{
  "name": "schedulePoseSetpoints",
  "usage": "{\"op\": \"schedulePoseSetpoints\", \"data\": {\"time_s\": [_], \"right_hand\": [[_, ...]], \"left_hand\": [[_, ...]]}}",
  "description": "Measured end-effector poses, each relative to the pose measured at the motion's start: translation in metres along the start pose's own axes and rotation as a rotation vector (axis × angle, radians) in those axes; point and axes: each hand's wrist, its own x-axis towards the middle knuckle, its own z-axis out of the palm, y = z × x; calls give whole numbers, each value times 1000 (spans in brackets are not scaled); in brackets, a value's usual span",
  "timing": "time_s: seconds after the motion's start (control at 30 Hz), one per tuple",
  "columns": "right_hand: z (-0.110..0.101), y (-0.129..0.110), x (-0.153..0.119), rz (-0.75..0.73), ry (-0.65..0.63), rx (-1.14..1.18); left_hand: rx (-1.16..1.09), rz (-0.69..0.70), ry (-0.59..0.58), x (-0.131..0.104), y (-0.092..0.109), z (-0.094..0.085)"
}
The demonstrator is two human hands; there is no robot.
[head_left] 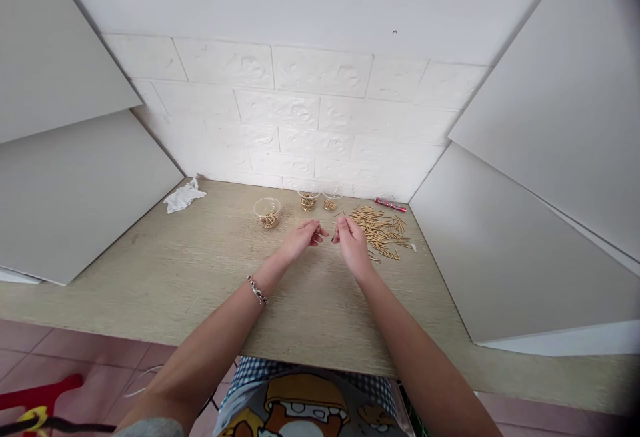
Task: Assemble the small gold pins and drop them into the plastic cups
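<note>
Both hands are up near the middle of the table, left hand (305,236) then right hand (353,244), small gap between, fingers curled in narrow. We can't tell if either is pinching anything; too small to make out. Going left to right, some red thing (47,394) is cut off at bottom left, then a clear cup (257,211) with gold bits (269,221) in it, then two more clear cups (308,196) with faint rims. Thin gold sticks (385,232) lie heaped just right of the right hand, which hides part of their near edge. Room-wise, we've got crumpled white tissue (184,196) on a worn greenish-tan table (150,250), white brick-pattern wall (300,70), pale panels (75,204) either side, pinkish floor tiles (100,350). Writing? Just the red tube (390,204) at back right: markings, but we can't read them.
</note>
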Motion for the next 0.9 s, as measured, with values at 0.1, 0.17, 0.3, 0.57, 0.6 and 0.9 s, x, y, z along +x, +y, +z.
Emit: {"op": "schedulePoseSetpoints", "data": {"time_s": [0.1,0.17,0.3,0.57,0.6,0.9], "right_hand": [[0,-3,-2,-35,4,-139],[0,-4,-2,-58,11,-182],[0,-4,-2,-140,42,-236],[0,1,-2,-321,57,-375],[0,1,-2,-331,55,-384],[0,0,-3,-317,36,-389]], "left_hand": [[23,26,16,1,-1,-1],[17,37,4,2,-2,-2],[-4,30,-31,4,-4,-4],[-13,26,-34,6,-4,-6],[-18,25,-38,6,-4,-6],[-90,25,-99,5,-1,-5]]}}
